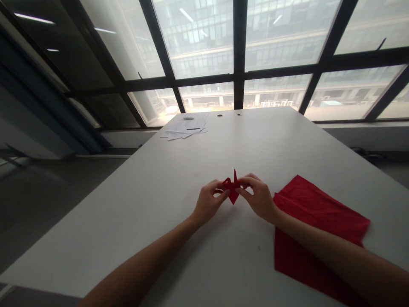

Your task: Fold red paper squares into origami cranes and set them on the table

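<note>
White table [249,145] by windows, both hands' grip [208,200] [258,197] pinching a red folded-paper figure [233,192].

Left hand [207,202]: it pinches the red folded piece [233,195].
Right hand [260,200]: it pinches the other side.
Red sheets [306,200]: beneath the right forearm [322,241].

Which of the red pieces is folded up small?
The small pointed piece, pinched between the left hand and right hand. The other red material, much wider, is spread out on the table to the right.
</note>
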Motion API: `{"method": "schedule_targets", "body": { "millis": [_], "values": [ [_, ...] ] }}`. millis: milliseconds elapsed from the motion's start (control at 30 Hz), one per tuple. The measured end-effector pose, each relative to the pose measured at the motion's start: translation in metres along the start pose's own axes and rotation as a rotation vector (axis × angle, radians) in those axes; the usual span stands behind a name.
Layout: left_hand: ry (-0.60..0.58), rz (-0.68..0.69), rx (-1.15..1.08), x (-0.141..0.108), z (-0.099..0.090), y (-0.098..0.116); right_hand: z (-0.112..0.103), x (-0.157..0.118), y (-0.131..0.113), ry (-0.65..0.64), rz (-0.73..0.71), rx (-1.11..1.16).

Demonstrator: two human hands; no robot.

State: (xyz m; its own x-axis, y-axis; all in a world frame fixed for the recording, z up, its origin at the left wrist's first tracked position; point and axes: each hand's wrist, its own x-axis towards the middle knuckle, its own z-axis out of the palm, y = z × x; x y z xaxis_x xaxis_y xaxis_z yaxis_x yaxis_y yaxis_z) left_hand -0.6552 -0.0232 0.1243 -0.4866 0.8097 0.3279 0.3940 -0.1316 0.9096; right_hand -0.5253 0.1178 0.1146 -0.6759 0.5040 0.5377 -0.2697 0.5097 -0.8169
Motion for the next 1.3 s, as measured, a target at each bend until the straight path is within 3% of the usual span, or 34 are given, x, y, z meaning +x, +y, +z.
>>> {"method": "schedule_targets", "body": {
  "millis": [300, 733, 1033, 1300],
  "values": [
    [-0.012, -0.067, 0.012, 0.0, 0.002, -0.002, 0.0, 0.002, 0.002, -0.043, 0.023, -0.066],
    [0.018, -0.003, 0.078, -0.001, 0.001, 0.007, 0.0, 0.0, -0.004, -0.077, -0.013, -0.02],
    [0.006, -0.117, -0.1, -0.002, 0.002, -0.005, 0.0, 0.0, -0.007, -0.052, 0.039, -0.035],
    [0.006, -0.122, -0.295, 0.001, 0.006, 0.003, 0.0, 0.0, -0.01, -0.056, -0.019, -0.032]
  ]
}}
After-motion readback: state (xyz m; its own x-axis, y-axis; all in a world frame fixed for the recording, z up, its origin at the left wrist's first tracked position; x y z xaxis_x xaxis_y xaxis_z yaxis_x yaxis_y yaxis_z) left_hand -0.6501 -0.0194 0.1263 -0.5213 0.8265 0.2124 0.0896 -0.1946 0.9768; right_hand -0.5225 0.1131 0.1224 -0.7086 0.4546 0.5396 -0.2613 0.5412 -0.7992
